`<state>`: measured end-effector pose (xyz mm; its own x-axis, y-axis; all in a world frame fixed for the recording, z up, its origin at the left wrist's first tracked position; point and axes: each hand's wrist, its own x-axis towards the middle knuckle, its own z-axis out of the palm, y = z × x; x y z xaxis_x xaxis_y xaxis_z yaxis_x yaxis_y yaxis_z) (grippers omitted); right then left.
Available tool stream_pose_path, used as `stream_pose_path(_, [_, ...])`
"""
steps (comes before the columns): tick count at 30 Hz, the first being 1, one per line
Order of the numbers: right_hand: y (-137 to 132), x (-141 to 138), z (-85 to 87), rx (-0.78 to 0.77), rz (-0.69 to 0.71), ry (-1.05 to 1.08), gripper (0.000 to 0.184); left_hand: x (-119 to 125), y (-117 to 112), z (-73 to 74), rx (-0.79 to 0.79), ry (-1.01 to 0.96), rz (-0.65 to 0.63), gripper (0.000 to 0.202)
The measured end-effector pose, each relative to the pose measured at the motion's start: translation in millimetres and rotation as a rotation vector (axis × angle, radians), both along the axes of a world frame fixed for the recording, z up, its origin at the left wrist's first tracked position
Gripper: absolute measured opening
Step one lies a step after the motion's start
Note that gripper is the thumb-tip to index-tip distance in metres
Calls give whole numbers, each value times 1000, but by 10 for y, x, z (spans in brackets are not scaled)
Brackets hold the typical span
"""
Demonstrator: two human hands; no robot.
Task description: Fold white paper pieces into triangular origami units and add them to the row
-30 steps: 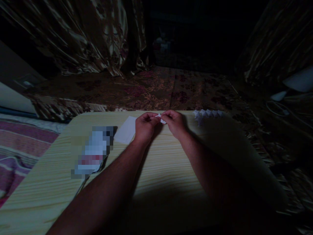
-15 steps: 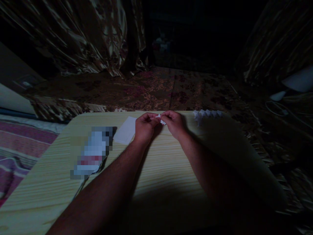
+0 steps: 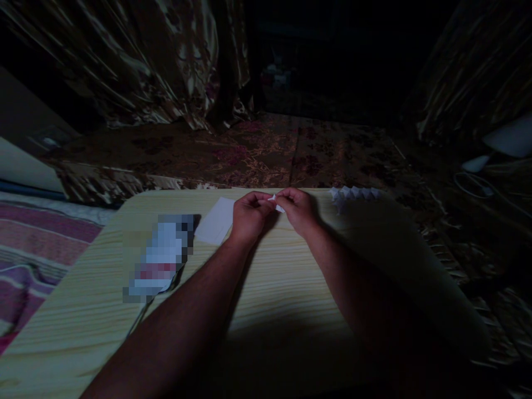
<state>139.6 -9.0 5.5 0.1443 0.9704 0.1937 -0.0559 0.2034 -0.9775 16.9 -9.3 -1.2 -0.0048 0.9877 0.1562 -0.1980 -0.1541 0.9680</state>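
A pale wooden table (image 3: 282,288) with rounded far corners fills the lower half of the view, its right side sunk in shadow. Beyond it runs a ledge covered by a dark flowered cloth (image 3: 257,152), and a shiny patterned curtain (image 3: 178,66) hangs down to that ledge on the left. Striped bedding (image 3: 45,238) in pink, purple and white lies left of the table. At the far right, in the gloom, stands a pale lamp (image 3: 509,138) with a looped white cord (image 3: 477,188) beneath it.

On the left part of the table lies a blurred object (image 3: 155,255), too masked to make out, with a cable (image 3: 139,318) running from its near end toward the left forearm. Both hands meet near the table's far edge: the left hand (image 3: 248,215) and the right hand (image 3: 298,210) each pinch the same bit of paper between thumb and fingers. A flat white sheet (image 3: 214,221) lies just beside the left hand, which covers its right edge. To the right, well apart from the right hand, five small pointed paper shapes (image 3: 356,193) sit in a row, with another pale piece (image 3: 339,206) nearer.

The bit of paper (image 3: 280,209) is white, tiny and folded, with a pointed tip upward; the fingers hide the rest.
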Motion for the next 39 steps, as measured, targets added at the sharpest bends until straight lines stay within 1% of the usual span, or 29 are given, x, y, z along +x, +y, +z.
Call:
stream_pose_path(6, [14,8,-19,12,6,6,13,-4,-12,17,-20,35,21,25])
stream_pose_path(9, [15,3,-13,7,20,22,15,4,0,10,3,-25,50,23])
stream_pose_path(14, [18,7,-7,-51,10,105,16,-5,42,-13,5,-144,87,23])
stream_pose_path(18, [36,12,-40,-44,7,116,14,-18,64,-18,10,-199,91,24])
stream_pose_path(22, [51,4,-69,-38,-2,97,14,-13,53,3,-4,-202,89,24])
stream_pose_path(27, [30,-7,-45,-8,-11,53,14,20,13,35,16,-178,31,31])
stream_pose_path(30, [4,-4,-11,-13,18,72,17,26,12,31,14,-157,56,33])
stream_pose_path(33, [-14,4,15,-25,51,105,21,16,21,24,11,-183,58,33])
stream_pose_path(39, [-20,0,29,-43,55,81,18,7,19,42,7,-188,61,32])
